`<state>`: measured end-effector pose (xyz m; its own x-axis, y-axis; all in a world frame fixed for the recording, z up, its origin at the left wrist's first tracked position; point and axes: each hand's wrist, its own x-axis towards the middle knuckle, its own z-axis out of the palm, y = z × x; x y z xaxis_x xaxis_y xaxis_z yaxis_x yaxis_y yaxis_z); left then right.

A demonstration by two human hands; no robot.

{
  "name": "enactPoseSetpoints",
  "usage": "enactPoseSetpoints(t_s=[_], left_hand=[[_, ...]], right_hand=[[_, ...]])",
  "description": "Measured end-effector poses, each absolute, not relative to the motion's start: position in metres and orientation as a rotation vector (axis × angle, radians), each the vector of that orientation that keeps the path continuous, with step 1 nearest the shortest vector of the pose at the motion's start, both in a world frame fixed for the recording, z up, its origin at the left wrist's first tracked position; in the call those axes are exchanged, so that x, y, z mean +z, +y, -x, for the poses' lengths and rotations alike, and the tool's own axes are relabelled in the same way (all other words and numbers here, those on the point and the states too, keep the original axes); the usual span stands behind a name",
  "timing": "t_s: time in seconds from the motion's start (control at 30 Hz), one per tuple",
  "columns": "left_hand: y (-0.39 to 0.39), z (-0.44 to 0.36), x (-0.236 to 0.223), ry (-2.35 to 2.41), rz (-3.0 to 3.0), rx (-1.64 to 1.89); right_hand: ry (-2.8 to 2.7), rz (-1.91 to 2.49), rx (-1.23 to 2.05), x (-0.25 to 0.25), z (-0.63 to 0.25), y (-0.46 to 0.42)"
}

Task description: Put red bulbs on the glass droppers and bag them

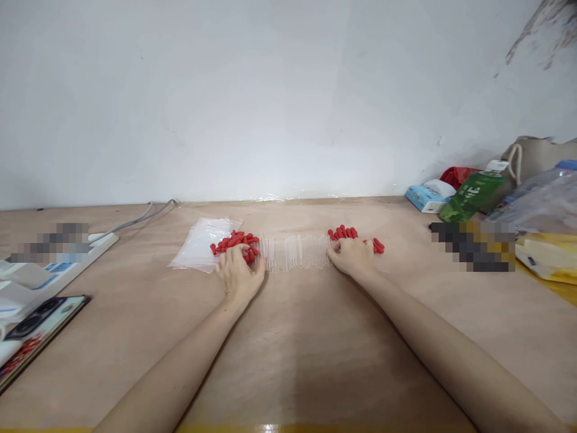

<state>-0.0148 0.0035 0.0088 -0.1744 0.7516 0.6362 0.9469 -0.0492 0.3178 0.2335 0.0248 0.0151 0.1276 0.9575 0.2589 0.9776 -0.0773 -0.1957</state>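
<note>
A row of clear thin tubes (297,251) lies side by side on the table, between my two hands. My left hand (240,272) is curled at the row's left end, thumb along the outermost tubes and fingers over a pile of red rubber bulbs (232,242). At the right end, my right hand (352,255) bends its fingers against the tubes. More red bulbs (343,231) show just behind that hand, and a few stick out on its right side. The fingertips and what lies under both palms are partly hidden.
Flat clear plastic bags (202,243) lie left of the bulbs. Farther left are a white power strip (97,246) with a grey cable and a phone (45,328). At right stand a tissue pack (426,197), a green bottle (471,195) and plastic bags (536,192). A wall rises behind.
</note>
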Motion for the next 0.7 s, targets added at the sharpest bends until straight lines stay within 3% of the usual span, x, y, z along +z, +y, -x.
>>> enactPoseSetpoints(t_s=[0.17, 0.7], left_hand=[[0.011, 0.028, 0.011, -1.969, 1.745, -0.923], [0.014, 0.056, 0.012, -1.368, 2.125, -0.687]], right_hand=[[-1.867, 2.165, -0.077, 0.015, -0.231, 0.025], [-1.883, 2.188, -0.041, 0.016, -0.225, 0.023]])
